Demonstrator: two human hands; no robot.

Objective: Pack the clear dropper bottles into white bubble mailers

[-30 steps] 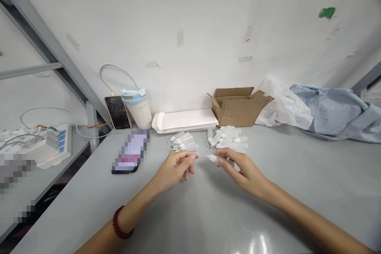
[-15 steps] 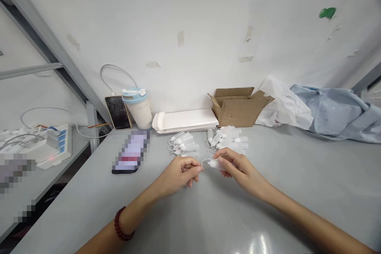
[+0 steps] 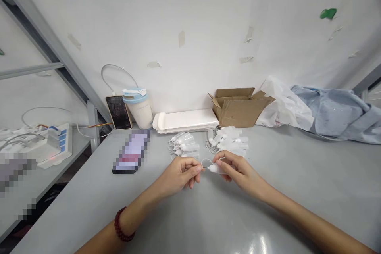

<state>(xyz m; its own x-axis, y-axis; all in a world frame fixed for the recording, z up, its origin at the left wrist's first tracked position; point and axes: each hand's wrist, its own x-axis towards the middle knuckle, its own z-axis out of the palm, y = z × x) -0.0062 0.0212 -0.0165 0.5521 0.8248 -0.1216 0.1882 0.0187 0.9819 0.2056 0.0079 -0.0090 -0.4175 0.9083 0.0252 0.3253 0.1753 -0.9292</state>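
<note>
**Clear plastic bottle, cap tether being worked at the tip**

Translucent plastic fills our grip: our right hand (image 3: 238, 170) pinches a small dropper bottle (image 3: 214, 168) by its body, nozzle pointing left. Our left hand (image 3: 180, 172) closes finger and thumb on the thin cap loop (image 3: 205, 162) just off the nozzle. We judge the capping step is under way; next calls for seating the cap squarely on the tip. Just beyond our grip lie two heaps of like bottles (image 3: 183, 145), on the grey table (image 3: 208, 222).

Pale grey bench (image 3: 285, 190), brown cardboard box (image 3: 239, 108), light-blue-lidded white cup (image 3: 137, 108), dark red bead bracelet (image 3: 121, 226), translucent white small bottle (image 3: 216, 168)
</note>
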